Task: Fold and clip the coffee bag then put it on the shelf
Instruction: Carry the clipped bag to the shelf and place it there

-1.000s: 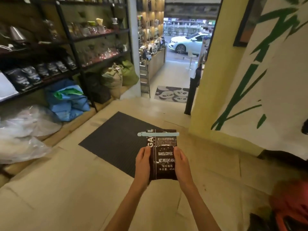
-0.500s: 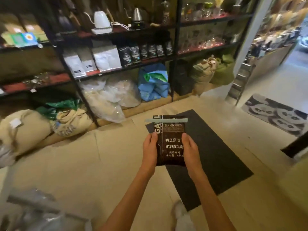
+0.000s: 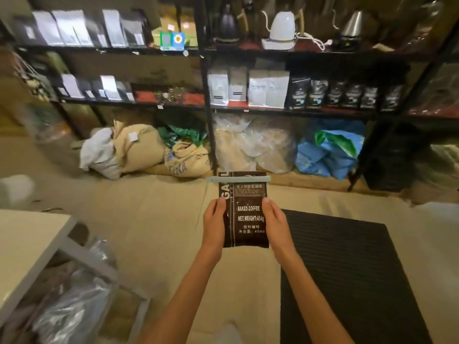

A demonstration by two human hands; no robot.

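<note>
I hold a dark brown coffee bag (image 3: 246,214) upright in front of me, printed "BAKED.COFFEE". Its top is folded over and a pale blue clip (image 3: 238,179) runs across the fold. My left hand (image 3: 214,222) grips the bag's left edge and my right hand (image 3: 274,223) grips its right edge. Straight ahead stands a black metal shelf (image 3: 273,112) whose middle level carries white bags (image 3: 248,88) and dark coffee bags (image 3: 345,93). The shelf is well beyond arm's reach.
Burlap sacks (image 3: 159,151), clear plastic sacks (image 3: 250,145) and a blue bag (image 3: 327,152) lie on the floor under the shelf. Kettles (image 3: 283,27) sit on the upper level. A white table (image 3: 27,242) is at my left, a black mat (image 3: 347,274) at my right.
My view has swung left from the doorway toward the shelf, which now faces me squarely. Both hands keep the same grip on the clipped bag.
</note>
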